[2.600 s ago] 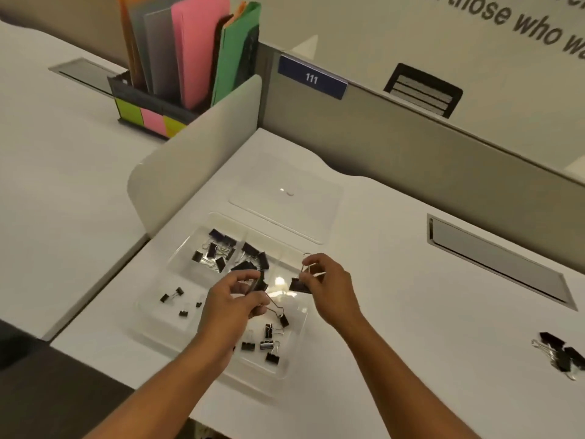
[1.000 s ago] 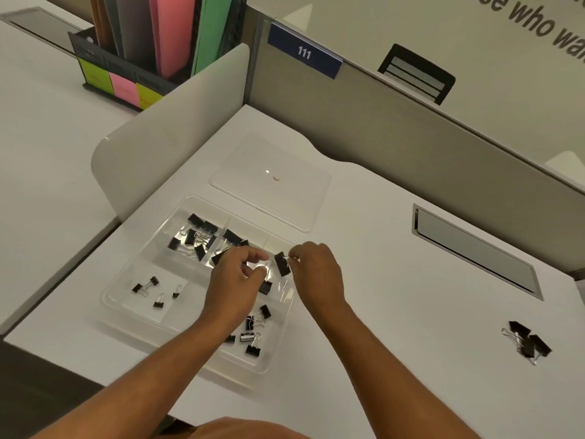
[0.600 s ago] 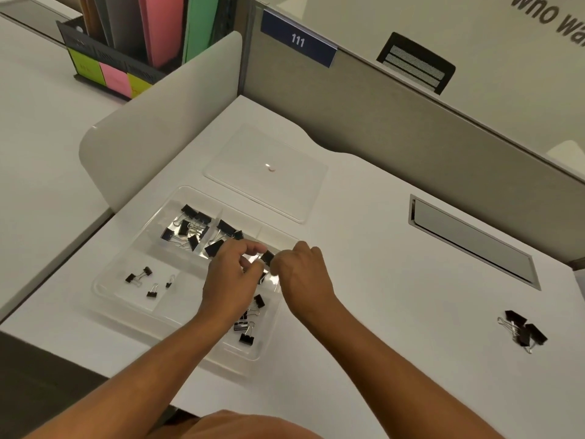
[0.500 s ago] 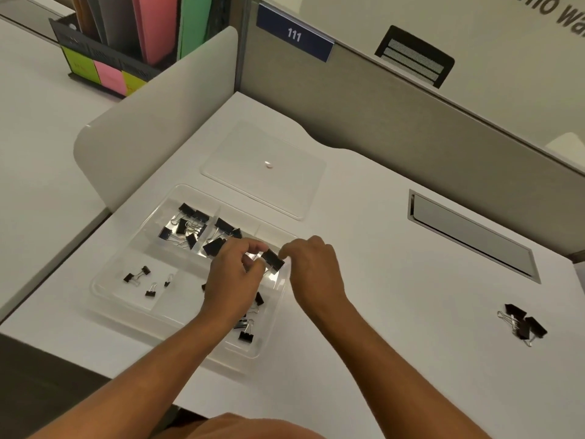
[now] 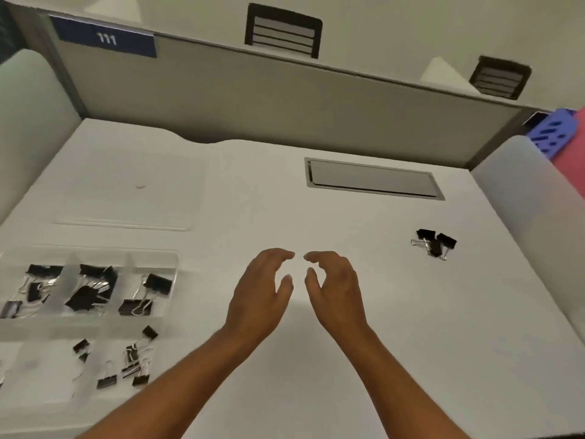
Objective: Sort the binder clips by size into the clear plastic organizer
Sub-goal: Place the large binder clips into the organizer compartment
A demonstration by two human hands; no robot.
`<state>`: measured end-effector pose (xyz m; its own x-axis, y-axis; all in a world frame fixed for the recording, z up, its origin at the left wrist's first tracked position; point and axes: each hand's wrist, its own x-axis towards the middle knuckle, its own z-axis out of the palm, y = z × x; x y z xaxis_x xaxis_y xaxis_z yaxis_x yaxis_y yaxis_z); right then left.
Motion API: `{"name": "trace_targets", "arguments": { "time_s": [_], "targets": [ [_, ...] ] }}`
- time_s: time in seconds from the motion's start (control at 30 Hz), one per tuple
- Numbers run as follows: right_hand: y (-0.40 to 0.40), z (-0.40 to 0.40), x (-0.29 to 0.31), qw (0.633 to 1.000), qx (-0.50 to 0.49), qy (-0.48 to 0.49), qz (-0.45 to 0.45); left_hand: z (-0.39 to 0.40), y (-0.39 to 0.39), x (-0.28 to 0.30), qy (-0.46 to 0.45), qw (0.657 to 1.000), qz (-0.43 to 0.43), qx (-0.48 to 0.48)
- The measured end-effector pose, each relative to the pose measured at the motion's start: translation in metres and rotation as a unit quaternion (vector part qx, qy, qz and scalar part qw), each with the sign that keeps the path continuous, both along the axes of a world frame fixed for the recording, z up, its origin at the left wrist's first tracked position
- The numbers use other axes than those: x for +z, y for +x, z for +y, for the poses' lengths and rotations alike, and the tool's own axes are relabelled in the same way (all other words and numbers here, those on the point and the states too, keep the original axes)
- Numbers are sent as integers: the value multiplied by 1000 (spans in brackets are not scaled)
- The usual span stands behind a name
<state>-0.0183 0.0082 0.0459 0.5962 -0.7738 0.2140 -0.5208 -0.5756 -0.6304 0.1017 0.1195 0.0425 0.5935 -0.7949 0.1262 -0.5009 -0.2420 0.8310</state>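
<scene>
Centrally, both of the person's hands are hovering over bare white counter (image 5: pixel 395 327), fingertips nearly meeting. The left hand (image 5: pixel 261 293) is holding nothing, its fingers loosely curved and its thumb standing apart; the right hand (image 5: pixel 337 288) is mirroring it, likewise carrying nothing. Neither hand is touching any clip.

At far left, the clear plastic organizer (image 5: pixel 175 259) is sitting on the counter, partly running out of view. Its rear row of compartments is holding black binder clips: a group at the left edge (image 5: pixel 34 288), a heap in the middle compartment (image 5: pixel 91 291), and two larger clips in the right compartment (image 5: pixel 147 294). Its nearer compartments are holding smaller clips (image 5: pixel 133 364), scattered with their wire handles lying at various angles.

Well apart from the organizer, at right, a small cluster of unsorted binder clips (image 5: pixel 435 243) is lying on the counter, touching one another. Behind the organizer, a clear flat lid (image 5: pixel 126 191) is lying on the counter. A grey recessed panel (image 5: pixel 370 180) is sitting toward the rear, before a partition wall bearing a blue label reading 111 (image 5: pixel 106 39).
</scene>
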Motion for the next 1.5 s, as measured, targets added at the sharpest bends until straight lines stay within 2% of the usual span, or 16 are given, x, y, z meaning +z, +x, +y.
{"name": "trace_targets", "arguments": {
  "time_s": [0.33, 0.6, 0.7, 0.87, 0.97, 1.07, 1.23, 1.33, 1.43, 1.5],
  "targets": [
    [-155, -160, -37, 985, -150, 71, -46, -189, -126, -36, 78, 977, -97, -173],
    [-198, -290, -60, 977, -200, 74, -13, -329, -182, -65, 144, 924, -222, -277],
    [-197, -331, -64, 977, -199, 68, 35, -371, -184, -79, 164, 899, -283, -293],
    [-192, -375, -75, 961, -113, 55, 247, -407, -178, -100, 164, 876, -351, -288],
    [-188, -382, -78, 955, -91, 34, 281, -415, -174, -106, 130, 871, -391, -268],
    [-185, -383, -86, 968, -131, 32, 213, -422, -173, -104, 102, 879, -390, -255],
    [-187, -382, -92, 979, -187, 54, 67, -428, -169, -106, 105, 883, -355, -290],
    [-191, -385, -90, 978, -203, 33, 40, -421, -167, -100, 111, 898, -318, -283],
    [-193, -382, -85, 971, -235, 50, -8, -409, -163, -96, 97, 931, -251, -245],
    [-192, -379, -75, 935, -296, 164, -106, -397, -161, -82, 96, 968, -131, -191]
  ]
}}
